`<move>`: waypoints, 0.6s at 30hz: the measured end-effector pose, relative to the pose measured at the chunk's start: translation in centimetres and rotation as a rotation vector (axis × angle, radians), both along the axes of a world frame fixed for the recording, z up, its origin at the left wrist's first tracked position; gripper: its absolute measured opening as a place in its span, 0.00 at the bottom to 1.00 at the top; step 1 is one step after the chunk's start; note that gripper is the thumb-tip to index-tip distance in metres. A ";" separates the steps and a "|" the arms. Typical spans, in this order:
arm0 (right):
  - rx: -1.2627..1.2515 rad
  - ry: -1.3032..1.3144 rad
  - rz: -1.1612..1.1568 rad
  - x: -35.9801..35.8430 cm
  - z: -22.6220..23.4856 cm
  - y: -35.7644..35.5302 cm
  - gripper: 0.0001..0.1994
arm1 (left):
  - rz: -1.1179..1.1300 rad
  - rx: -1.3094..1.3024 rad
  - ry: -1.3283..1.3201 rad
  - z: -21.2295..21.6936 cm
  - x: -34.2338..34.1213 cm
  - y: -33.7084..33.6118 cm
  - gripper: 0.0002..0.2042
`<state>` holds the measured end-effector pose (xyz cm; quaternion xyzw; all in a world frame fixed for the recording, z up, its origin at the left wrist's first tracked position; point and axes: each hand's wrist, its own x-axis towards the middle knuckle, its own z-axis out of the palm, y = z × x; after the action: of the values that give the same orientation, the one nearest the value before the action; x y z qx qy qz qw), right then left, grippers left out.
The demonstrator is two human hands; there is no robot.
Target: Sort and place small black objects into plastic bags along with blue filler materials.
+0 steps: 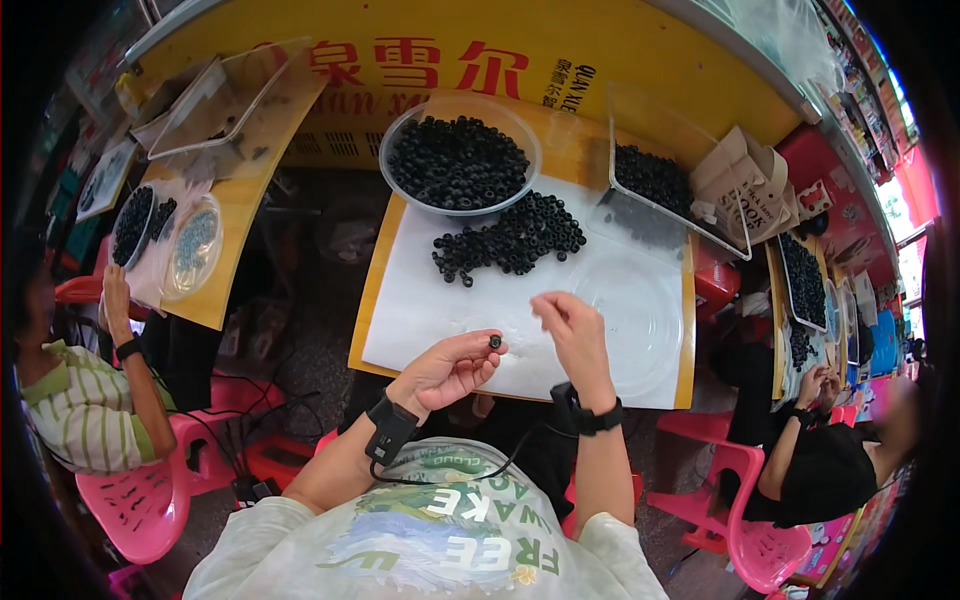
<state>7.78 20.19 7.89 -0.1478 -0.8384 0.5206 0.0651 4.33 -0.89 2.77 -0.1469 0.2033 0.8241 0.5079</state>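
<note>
You are sitting at a small yellow table (372,290) covered by a white sheet (440,300), working over its near edge. At the far edge a clear round bowl (400,170) is standing full of black rings, and a clear square tray (690,150) with more of them is sitting to its right. Between them and you, a loose pile of black rings (515,238) is lying on the sheet, and an empty clear lid (640,310) is resting to the right.

Your left hand (445,370) is pinching a single black ring (495,342) between thumb and fingertip, just above the sheet. Your right hand (570,325) is hovering beside it, fingers curled inward; whether it is gripping something fine, such as a thread, is too small to tell.

To handle this well, you are best keeping the ring's hole turned toward the right hand, holding it by the rim only, lightly, and bringing both hands together low over the sheet so a dropped ring is staying near.
</note>
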 end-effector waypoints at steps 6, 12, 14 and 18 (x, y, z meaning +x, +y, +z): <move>0.538 0.278 -0.107 -5.7 -5.3 0.4 0.06 | 0.117 0.072 -0.120 -1.4 0.1 -1.5 0.09; 0.563 0.160 -0.113 -7.0 -7.0 -0.1 0.06 | 0.143 0.099 -0.116 -2.0 0.3 -2.8 0.09; 0.530 0.153 -0.081 -6.6 -7.0 0.1 0.06 | 0.140 0.115 -0.095 -2.5 0.4 -3.0 0.09; 0.436 0.108 -0.085 -4.8 -6.4 -0.3 0.06 | 0.138 0.124 -0.108 -2.6 0.5 -2.9 0.09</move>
<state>3.00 19.90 1.48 -0.1376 -0.9194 0.3309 0.1621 4.87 -3.82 0.21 -0.1731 0.1135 0.8590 0.4683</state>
